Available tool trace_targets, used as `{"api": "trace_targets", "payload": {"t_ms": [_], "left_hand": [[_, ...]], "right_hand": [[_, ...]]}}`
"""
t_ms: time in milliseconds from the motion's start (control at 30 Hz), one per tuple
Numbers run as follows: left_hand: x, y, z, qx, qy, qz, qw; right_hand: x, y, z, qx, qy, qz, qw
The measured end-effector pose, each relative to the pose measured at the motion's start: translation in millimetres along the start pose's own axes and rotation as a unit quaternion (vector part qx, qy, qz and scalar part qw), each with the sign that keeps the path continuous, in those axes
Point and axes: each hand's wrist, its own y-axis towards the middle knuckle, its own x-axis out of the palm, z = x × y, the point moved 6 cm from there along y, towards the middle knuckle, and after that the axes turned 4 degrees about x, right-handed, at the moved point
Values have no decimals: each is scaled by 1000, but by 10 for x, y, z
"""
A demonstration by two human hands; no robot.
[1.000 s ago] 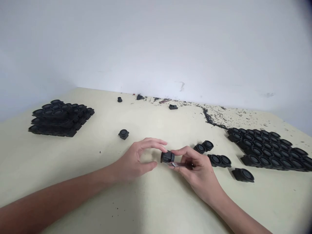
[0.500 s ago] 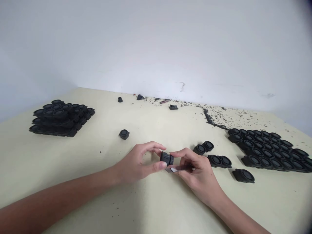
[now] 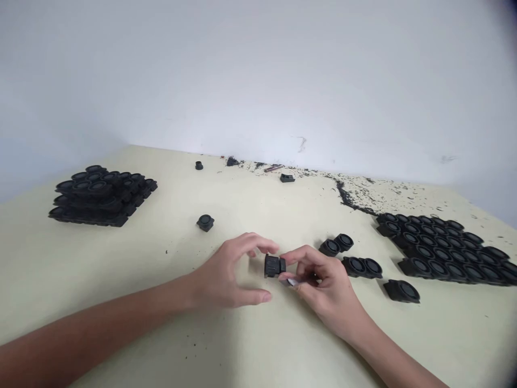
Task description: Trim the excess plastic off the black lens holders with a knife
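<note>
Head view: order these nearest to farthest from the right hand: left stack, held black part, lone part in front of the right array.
1. Held black part: pinched by the right hand.
2. Lone part: to that hand's right.
3. Left stack: far left.

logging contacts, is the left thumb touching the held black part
No, the left hand has its thumb visibly apart from the black part.

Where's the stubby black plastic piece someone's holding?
In the head view, the stubby black plastic piece is below and slightly right of centre, pinched by the right hand, with the open left hand beside it.
</note>
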Motion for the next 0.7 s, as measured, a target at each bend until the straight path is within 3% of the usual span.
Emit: {"api": "trace_targets", "payload": {"t_ms": [67, 267, 400, 467, 700], "left_hand": [[8, -2, -7, 8, 19, 0, 1000], [-9, -38, -108, -68, -20, 9, 997], [0, -3, 3, 13, -29, 1, 1000], [6, 7, 5, 23, -44, 11, 999], [-3, -34, -91, -69, -84, 30, 994]], "right_hand": [[-4, 3, -1, 2, 11, -5, 1000], [35, 2, -53, 4, 14, -6, 1000], [49, -9, -21, 13, 27, 0, 1000], [50, -10, 7, 18, 46, -2, 999], [50, 3, -5, 27, 27, 7, 999]]}}
